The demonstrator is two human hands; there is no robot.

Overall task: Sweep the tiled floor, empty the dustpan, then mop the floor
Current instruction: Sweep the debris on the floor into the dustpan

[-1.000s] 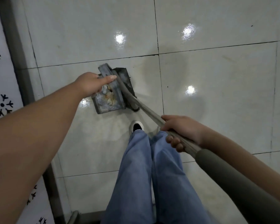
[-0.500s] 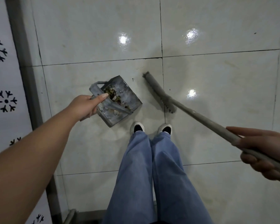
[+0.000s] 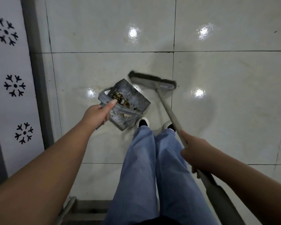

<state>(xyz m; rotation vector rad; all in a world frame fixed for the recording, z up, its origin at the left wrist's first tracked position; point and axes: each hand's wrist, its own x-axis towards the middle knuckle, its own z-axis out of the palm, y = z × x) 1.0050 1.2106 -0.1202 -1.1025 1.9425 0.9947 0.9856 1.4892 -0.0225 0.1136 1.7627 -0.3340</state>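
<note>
Two hands at work: left hand grips the loaded dustpan above the tiled floor (tilting risks spilling debris); right hand clasps the broom.

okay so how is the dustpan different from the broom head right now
The dustpan is a boxy metal tray holding debris; the broom head is a long narrow bar edged with dark bristles and carries nothing. The left hand grips the dustpan directly by its handle, while the right hand holds the broom far up its pole, away from the head. Both are grey and lie in front of the feet.
</note>
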